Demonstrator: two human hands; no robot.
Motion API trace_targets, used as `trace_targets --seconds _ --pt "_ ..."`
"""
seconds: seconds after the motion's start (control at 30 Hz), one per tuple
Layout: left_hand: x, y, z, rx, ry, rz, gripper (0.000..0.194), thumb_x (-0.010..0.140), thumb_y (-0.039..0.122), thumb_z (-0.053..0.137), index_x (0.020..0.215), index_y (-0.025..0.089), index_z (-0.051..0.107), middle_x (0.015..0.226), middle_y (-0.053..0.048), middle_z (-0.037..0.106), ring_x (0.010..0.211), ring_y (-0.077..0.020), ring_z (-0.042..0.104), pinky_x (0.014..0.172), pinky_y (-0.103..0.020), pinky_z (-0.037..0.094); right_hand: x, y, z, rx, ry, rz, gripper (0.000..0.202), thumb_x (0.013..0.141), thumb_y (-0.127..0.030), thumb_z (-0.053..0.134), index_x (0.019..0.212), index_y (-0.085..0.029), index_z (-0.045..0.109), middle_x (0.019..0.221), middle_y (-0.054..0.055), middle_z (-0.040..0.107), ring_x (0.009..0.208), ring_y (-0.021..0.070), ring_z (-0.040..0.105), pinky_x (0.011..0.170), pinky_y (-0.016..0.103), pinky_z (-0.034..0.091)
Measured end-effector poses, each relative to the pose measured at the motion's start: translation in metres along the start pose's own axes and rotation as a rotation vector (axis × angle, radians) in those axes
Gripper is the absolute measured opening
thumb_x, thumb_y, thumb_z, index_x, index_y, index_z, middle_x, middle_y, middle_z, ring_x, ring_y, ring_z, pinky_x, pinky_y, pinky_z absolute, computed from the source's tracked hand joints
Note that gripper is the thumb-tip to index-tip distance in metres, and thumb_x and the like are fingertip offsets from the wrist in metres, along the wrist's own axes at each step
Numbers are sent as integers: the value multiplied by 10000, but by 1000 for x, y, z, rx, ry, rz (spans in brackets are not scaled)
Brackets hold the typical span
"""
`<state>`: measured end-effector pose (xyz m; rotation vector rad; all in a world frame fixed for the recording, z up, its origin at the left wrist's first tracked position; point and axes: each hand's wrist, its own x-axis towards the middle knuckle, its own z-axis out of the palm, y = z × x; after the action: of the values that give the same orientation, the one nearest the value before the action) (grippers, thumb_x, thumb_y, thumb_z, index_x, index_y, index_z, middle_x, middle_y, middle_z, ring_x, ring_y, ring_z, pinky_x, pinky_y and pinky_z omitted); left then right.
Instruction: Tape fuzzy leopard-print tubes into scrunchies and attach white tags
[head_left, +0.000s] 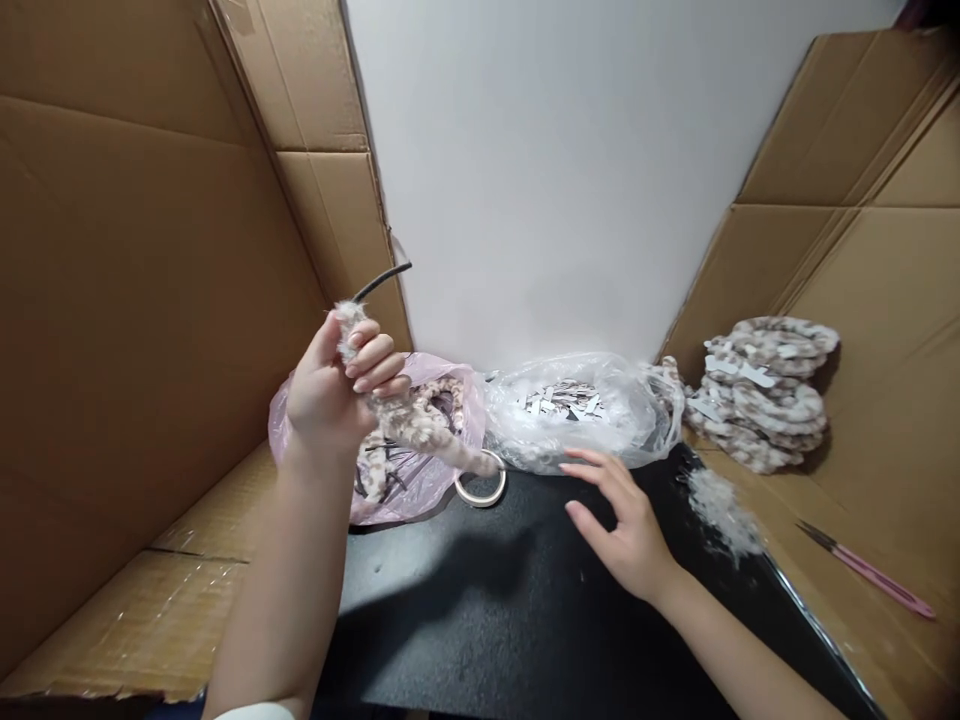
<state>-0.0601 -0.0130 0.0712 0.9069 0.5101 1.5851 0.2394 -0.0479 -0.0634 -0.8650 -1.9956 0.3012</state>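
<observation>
My left hand (341,375) is wrapped round a furry brown-and-white strip (427,432) and raised above the black table. From the top of the fist a thin dark cord (382,281) sticks out. Below the fist the strip hangs down to the right, its lower end at a roll of tape (481,500). My right hand (619,525) hovers over the table with its fingers apart and nothing in it, near a clear plastic bag (570,440) that has white paper slips in it.
A pink plastic bag (409,505) with furry pieces lies behind my left hand. On the right are bundled furry strips (765,395), a tuft of loose fluff (724,515) and a pink-handled pointed tool (877,575). Cardboard walls (135,300) stand at both sides.
</observation>
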Motion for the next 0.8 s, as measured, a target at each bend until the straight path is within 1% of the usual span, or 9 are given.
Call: trace_targets --seconds 0.07,0.13,0.23,0.3,0.4,0.5,0.6,0.7,0.8 --pt "-4 -13 14 92 2 -29 430 975 435 327 617 197 332 501 71 166 385 -62 157 401 -189 255 17 -21 7 212 -150 49 342 886 -286 572 1227 -256 551 1284 88 578 1219 250 517 1040 439 400" --pt "-4 -30 24 186 -16 -136 427 967 455 311 625 201 334 514 68 160 405 -70 163 415 -197 259 36 -34 16 396 -219 150 383 894 -358 570 1261 -252 534 1296 88 576 1218 247 519 1040 429 399" --pt "-3 -59 30 233 -139 -364 372 932 470 382 674 202 403 525 72 194 422 -76 195 429 -199 282 68 -34 26 652 -91 367 404 882 -481 561 1200 -232 566 1209 85 617 1086 220 581 951 388 456" --pt "-4 -76 29 243 -272 -511 332 890 476 474 716 194 458 522 78 230 423 -69 220 440 -197 300 89 -26 30 854 30 492 457 835 -568 575 1118 -211 597 992 57 650 845 167 612 792 322 502" --pt "-6 -93 25 300 -423 -638 323 851 481 557 757 179 491 526 77 288 432 -62 260 443 -185 287 109 -13 32 1083 170 553 460 740 -598 663 962 -196 633 690 -24 561 603 103 524 624 253 472" --pt "-8 -101 22 346 -459 -635 329 858 483 558 771 171 497 542 76 290 455 -60 241 442 -171 246 113 -7 35 1088 288 498 415 666 -568 741 767 -181 631 570 -47 491 545 88 467 569 232 425" --pt "-8 -105 20 398 -460 -609 341 858 486 561 768 163 500 560 75 278 485 -65 241 459 -170 254 110 -5 37 995 288 445 420 664 -577 734 706 -173 627 578 -30 519 531 88 452 539 238 395" --pt "-7 -108 17 438 -442 -589 352 849 498 566 763 167 485 571 73 283 499 -70 271 478 -177 276 105 -3 37 838 243 376 406 727 -574 678 714 -171 641 612 -3 563 544 107 477 547 258 405" --pt "-6 -111 15 455 -427 -562 346 856 500 554 766 176 470 577 70 292 508 -77 303 492 -186 299 101 -1 35 659 298 302 347 824 -517 601 762 -180 655 686 22 624 616 135 537 608 275 439"
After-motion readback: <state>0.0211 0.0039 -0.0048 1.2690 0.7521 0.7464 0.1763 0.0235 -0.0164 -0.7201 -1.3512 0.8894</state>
